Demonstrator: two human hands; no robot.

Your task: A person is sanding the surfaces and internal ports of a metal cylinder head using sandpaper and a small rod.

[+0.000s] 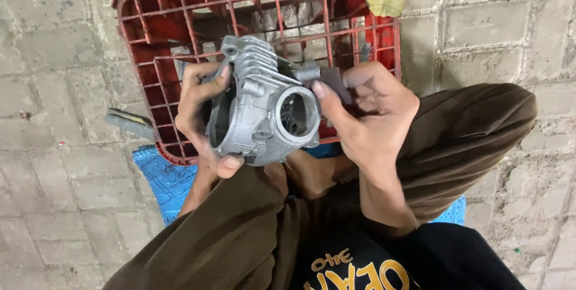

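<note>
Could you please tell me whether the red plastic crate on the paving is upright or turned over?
Turned over: the red plastic lattice crate shows its gridded base facing up, with grey brick paving visible through the openings.

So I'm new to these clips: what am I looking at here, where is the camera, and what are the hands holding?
The one picture comes from a camera worn on the person's head, looking down past their knees in brown trousers. The person is low over a brick-paved floor. The left hand grips a grey cast-metal engine part with cooling fins and a round opening. The right hand presses a small dark piece against the part's side. Behind lies a red plastic crate, and a blue mat is under the legs.
</note>
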